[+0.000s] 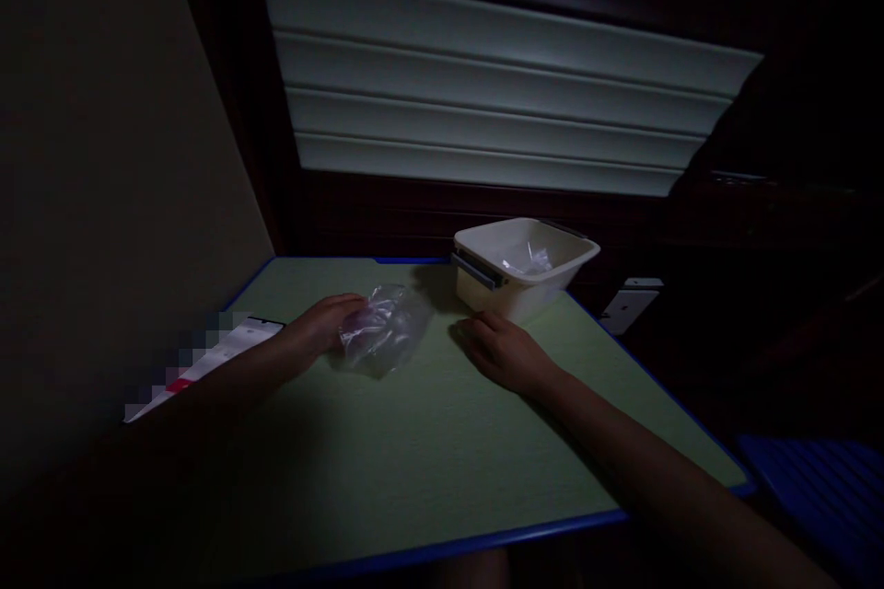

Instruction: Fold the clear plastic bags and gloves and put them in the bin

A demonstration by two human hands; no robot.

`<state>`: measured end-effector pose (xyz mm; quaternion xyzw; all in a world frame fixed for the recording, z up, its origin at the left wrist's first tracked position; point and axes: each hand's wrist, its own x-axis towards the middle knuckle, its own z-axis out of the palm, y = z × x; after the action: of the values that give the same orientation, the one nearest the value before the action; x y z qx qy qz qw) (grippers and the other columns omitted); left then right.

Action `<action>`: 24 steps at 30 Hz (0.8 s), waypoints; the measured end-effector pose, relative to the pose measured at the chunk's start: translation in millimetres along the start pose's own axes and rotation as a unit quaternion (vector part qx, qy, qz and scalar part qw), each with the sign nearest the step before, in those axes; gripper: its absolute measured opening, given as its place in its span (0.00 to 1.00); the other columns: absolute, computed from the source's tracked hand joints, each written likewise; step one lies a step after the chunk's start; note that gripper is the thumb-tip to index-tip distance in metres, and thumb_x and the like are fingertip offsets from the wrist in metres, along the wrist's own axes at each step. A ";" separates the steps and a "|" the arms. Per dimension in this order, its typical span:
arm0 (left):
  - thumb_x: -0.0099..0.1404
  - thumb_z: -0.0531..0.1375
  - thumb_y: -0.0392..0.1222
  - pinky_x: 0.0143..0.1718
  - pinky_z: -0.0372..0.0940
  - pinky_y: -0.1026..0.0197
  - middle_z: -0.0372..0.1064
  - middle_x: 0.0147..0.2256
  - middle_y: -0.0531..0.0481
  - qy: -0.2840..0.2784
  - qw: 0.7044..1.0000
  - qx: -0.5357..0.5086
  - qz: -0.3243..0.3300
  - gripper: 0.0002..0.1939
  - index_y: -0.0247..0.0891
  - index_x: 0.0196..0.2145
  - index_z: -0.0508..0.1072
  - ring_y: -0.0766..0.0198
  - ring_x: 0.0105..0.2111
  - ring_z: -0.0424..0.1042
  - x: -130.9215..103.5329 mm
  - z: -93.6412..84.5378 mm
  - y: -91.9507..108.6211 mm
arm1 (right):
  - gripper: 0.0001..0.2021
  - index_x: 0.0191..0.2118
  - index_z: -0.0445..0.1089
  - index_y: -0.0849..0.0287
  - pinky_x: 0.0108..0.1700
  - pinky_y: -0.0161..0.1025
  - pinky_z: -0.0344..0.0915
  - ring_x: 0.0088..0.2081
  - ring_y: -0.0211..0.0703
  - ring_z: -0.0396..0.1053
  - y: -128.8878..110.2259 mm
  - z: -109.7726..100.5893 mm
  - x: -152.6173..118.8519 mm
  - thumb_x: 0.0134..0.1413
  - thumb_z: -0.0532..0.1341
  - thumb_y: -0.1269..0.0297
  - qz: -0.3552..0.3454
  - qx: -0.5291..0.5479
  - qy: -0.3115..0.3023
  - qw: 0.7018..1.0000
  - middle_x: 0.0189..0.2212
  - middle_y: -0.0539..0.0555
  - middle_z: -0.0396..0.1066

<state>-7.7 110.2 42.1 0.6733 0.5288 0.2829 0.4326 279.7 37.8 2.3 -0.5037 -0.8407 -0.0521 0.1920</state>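
A crumpled clear plastic bag [388, 331] is in my left hand [323, 324] over the left middle of the table. My left fingers are closed on the bag's left side, partly seen through the film. To the right, my right hand [498, 352] rests on the tabletop with its fingers loosely bent and apart, holding nothing. Just beyond it stands a cream plastic bin [476, 290] with grey handles, close to my fingertips. More clear plastic [529, 258] lies inside the bin.
The light green table [442, 460] has a blue edge. A white paper or package [227, 350] with a red patch lies at its left side. Past the right edge is a white box-like item [630, 306], and a blue slatted seat [815, 488] is lower right. A slatted panel [483, 101] rises behind.
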 end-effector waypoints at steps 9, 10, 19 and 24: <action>0.62 0.50 0.57 0.27 0.63 0.59 0.69 0.24 0.51 0.071 0.977 0.185 0.083 0.19 0.40 0.31 0.71 0.57 0.26 0.70 -43.9 3.9 -25.4 | 0.12 0.48 0.68 0.63 0.43 0.42 0.68 0.40 0.48 0.71 -0.5 -0.6 -0.7 0.67 0.52 0.63 -0.014 -0.020 0.003 1.000 0.41 0.63 0.71; 0.62 0.50 0.57 0.31 0.64 0.56 0.70 0.27 0.50 0.087 0.969 0.209 0.103 0.20 0.40 0.34 0.72 0.56 0.28 0.71 -46.7 4.5 -26.5 | 0.13 0.48 0.68 0.63 0.42 0.42 0.68 0.40 0.48 0.71 -0.7 -0.6 -0.6 0.67 0.52 0.63 -0.015 -0.022 0.004 1.000 0.41 0.63 0.71; 0.69 0.49 0.42 0.52 0.66 0.47 0.69 0.49 0.34 0.182 0.829 0.372 0.376 0.17 0.32 0.43 0.74 0.49 0.50 0.70 -55.6 7.3 -36.9 | 0.14 0.47 0.69 0.65 0.41 0.46 0.70 0.39 0.52 0.72 -1.6 4.3 -3.0 0.67 0.51 0.63 -0.020 -0.014 0.027 0.999 0.40 0.65 0.72; 0.70 0.50 0.43 0.55 0.66 0.52 0.72 0.52 0.37 0.064 0.831 0.400 0.381 0.18 0.33 0.51 0.72 0.54 0.53 0.70 -52.4 13.0 -43.1 | 0.14 0.50 0.67 0.66 0.44 0.48 0.71 0.44 0.52 0.72 -16.8 -1.4 2.4 0.63 0.51 0.67 -0.052 0.053 0.059 0.995 0.46 0.67 0.72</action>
<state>-31.6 59.2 2.1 0.9158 0.3238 0.2322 -0.0513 264.6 31.2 6.3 -0.4441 -0.8545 -0.0470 0.2653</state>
